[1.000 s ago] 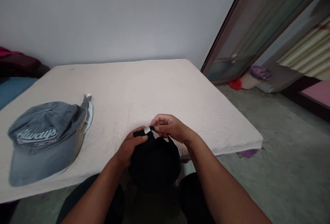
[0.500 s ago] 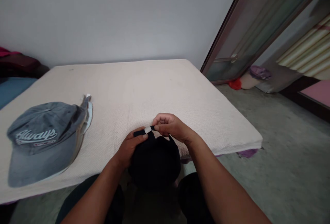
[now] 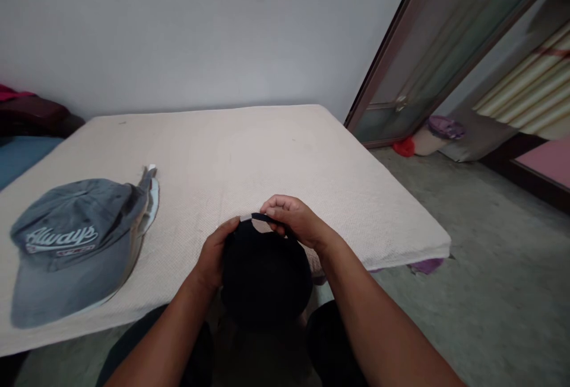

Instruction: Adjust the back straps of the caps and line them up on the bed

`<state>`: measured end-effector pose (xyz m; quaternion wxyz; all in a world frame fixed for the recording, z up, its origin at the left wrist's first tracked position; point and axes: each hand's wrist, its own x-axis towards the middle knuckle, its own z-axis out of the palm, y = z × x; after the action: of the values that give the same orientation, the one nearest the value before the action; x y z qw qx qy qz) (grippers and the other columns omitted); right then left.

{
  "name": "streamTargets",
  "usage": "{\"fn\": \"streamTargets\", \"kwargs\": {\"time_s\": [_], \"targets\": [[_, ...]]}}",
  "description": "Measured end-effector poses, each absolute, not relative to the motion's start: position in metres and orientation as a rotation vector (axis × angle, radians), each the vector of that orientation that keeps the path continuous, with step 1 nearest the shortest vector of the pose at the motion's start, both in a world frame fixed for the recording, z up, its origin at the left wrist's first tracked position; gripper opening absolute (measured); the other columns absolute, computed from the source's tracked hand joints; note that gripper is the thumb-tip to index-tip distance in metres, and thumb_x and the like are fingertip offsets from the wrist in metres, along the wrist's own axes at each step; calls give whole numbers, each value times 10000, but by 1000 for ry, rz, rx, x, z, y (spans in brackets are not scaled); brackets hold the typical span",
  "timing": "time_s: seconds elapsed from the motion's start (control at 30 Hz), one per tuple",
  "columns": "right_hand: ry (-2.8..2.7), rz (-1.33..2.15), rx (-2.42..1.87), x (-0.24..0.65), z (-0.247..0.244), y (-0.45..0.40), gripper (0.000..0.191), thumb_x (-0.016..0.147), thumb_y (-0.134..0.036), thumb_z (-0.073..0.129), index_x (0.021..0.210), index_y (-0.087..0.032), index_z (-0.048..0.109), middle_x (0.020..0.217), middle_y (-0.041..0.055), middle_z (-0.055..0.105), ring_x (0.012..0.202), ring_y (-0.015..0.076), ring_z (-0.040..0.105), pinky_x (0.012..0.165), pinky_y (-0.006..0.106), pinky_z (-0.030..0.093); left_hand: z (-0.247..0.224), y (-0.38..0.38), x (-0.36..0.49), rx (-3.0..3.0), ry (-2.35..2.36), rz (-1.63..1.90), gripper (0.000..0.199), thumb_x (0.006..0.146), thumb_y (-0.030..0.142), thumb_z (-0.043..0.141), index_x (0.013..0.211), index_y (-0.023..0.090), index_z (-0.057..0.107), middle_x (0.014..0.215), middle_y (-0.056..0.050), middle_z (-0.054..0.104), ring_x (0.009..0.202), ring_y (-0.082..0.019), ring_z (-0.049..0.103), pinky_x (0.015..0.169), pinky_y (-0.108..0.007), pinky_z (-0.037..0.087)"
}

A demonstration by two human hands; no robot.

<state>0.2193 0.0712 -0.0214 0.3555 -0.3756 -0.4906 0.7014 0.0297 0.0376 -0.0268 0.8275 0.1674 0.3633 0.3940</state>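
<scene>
Black cap in front of the near edge of the bed, between the wearer's knees, crown toward the camera, strap side away. Both hands on it. Left hand: grip closed round the cap's left edge, fingertips near the metal clasp. Right hand: thumb and fingers pinching the strap at its right side; lower fingers partly hidden. Change since half a second ago: the left hand pinched the strap right at the clasp, a loose dark length jutting left past it; now that hand has dropped to the cap's side, the jutting length no longer shows, and the clasp lies along the rim. Strap now arches over the rear gap, pale cover visible beneath. Reading: strap looks joined across the back, with handling turned from the clasp to how the strap lies; whether it is fully fastened cannot be told. Grey cap on the bed, well to the left, untouched, brim toward the wearer.
</scene>
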Motion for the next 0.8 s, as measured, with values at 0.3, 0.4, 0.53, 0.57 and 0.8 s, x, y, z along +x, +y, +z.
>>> {"fn": "streamTargets", "kwargs": {"time_s": [0.3,0.4,0.53,0.57,0.8], "targets": [[-1098,2011,-827,234,-21,70,163,735,-277,693,725,-140,605,673,-15,550,562,73,465,527,192,351,-19,44,26,364,852,918,214,724,343,600,734,159,708,625,-46,696,701,-246,678,703,-347,529],[-882,1933,-747,237,-19,73,164,736,-267,690,694,-150,583,645,-23,539,526,70,444,509,194,354,-20,41,28,412,867,839,267,728,382,617,799,148,725,681,-65,715,709,-248,679,707,-348,520],[-635,1912,-715,240,-21,77,133,732,-244,692,714,-145,605,666,-11,564,576,81,495,576,205,412,-27,31,27,447,914,744,293,687,445,682,739,161,733,604,-54,695,677,-236,672,703,-335,514],[-581,1915,-717,240,-22,77,126,729,-239,697,726,-142,615,685,-4,577,599,85,514,602,207,426,-28,29,27,457,899,742,268,681,431,693,727,170,732,586,-44,688,667,-227,670,698,-327,513],[-621,1885,-825,238,-33,81,187,756,-318,670,816,-141,657,629,-8,576,553,92,499,539,209,394,-25,51,18,227,841,1007,248,827,327,510,863,204,723,731,-46,730,805,-233,681,793,-361,514]]}}
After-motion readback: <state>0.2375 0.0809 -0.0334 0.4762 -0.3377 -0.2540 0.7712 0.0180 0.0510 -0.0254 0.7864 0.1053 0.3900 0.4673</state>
